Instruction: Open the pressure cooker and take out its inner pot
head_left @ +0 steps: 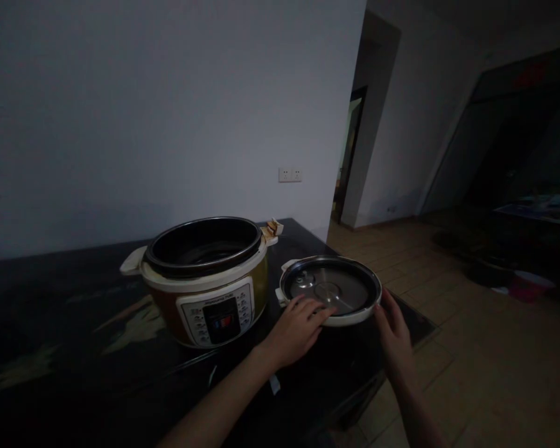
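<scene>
An electric pressure cooker lid (345, 292) lies with its metal inner side up, low over the right part of the dark table. My left hand (296, 330) is at its near left edge, fingers bent over the rim onto the metal. At the right edge, my right hand (392, 326) grips the rim with thumb and fingers. Left of the lid stands the electric pressure cooker (168, 298), uncovered, its control panel facing me. Its black inner pot (205, 249) sits inside; the pot's bottom is too dark to make out.
The dark glossy table (98, 373) ends at a corner to the right. Behind it rises a pale wall with a double socket (290, 175). A brown-stained white handle (273, 230) juts from the cooker's back right. A pink basin (529, 286) is on the tiled floor.
</scene>
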The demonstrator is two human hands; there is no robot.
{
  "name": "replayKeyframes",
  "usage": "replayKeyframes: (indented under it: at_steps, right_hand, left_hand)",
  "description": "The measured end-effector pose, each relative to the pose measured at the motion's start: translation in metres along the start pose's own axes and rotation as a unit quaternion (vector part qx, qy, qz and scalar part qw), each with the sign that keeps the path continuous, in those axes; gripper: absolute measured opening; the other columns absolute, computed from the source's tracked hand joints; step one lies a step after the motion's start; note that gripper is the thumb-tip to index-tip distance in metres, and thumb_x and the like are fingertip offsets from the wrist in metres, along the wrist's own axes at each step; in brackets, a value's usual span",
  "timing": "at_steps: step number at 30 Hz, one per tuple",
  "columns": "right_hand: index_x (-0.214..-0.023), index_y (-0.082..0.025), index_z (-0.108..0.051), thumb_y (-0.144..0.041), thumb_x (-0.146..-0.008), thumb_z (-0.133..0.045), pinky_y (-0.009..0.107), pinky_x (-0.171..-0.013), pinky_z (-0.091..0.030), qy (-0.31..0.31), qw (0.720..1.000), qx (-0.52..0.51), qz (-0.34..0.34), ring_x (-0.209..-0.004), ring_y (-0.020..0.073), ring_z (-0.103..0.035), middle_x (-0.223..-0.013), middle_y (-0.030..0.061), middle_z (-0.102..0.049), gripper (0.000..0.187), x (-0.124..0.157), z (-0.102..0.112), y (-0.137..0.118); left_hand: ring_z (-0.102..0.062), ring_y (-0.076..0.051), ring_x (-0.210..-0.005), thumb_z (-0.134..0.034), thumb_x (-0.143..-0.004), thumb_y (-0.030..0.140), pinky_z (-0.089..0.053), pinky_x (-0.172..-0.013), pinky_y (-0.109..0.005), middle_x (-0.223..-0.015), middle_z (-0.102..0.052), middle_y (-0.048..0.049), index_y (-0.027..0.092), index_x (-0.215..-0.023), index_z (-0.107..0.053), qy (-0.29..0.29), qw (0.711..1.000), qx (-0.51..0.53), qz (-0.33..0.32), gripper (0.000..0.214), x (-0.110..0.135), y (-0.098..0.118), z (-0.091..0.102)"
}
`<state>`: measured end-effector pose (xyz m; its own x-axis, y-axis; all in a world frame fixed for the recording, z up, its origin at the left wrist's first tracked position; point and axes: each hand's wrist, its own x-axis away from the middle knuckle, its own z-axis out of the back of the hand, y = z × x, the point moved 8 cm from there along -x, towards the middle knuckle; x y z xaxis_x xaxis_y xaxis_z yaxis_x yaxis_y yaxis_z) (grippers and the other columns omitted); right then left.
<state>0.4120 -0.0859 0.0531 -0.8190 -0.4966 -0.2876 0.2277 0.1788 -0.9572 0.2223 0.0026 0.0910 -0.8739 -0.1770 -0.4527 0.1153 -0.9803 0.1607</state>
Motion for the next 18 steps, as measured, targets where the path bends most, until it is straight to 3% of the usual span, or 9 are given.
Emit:
replayKeyframes:
  at_steps: [7,11,15,18]
  right_hand:
    - [-0.134,-0.023,-0.049,-0.058,-0.075,-0.063,0.043,-0.106,-0.039,0.001,1.000,-0.018,-0.017,-0.126,0.0277,-0.049,-0.141,0.0083,-0.050,0.070,0.002,0.001,0.002]
    - [-0.134,-0.023,-0.050,-0.059,-0.074,-0.063,0.042,-0.102,-0.045,0.028,0.998,-0.030,-0.041,-0.125,0.0286,-0.050,-0.137,0.0084,-0.054,0.071,0.004,0.008,0.007]
    - [-0.130,-0.025,-0.053,-0.057,-0.076,-0.062,0.047,-0.104,-0.041,0.070,0.997,-0.008,-0.017,-0.125,0.0299,-0.049,-0.137,0.0068,-0.054,0.064,0.005,0.022,0.000]
    - [-0.126,-0.025,-0.056,-0.054,-0.077,-0.061,0.051,-0.106,-0.037,0.111,0.993,0.016,0.031,-0.124,0.0313,-0.049,-0.134,0.0068,-0.055,0.057,0.007,0.032,-0.024]
  left_hand:
    - [-0.050,-0.020,-0.121,-0.050,-0.089,0.015,-0.034,-0.109,-0.040,-0.131,-0.055,-0.0057,0.024,-0.136,-0.041,0.011,1.000,0.009,-0.002,0.049,0.000,0.004,0.011]
    - [-0.052,-0.018,-0.119,-0.047,-0.090,0.015,-0.036,-0.108,-0.039,-0.128,-0.057,-0.0066,0.023,-0.136,-0.041,0.030,0.999,0.007,-0.036,0.047,0.000,0.014,0.025]
    - [-0.052,-0.016,-0.120,-0.045,-0.090,0.012,-0.032,-0.111,-0.037,-0.128,-0.059,-0.0055,0.024,-0.136,-0.040,0.084,0.994,0.002,-0.070,0.048,0.000,0.028,0.058]
    - [-0.053,-0.013,-0.118,-0.045,-0.089,0.011,-0.031,-0.112,-0.035,-0.125,-0.061,-0.0045,0.024,-0.136,-0.039,0.142,0.985,0.000,-0.095,0.050,0.006,0.039,0.095]
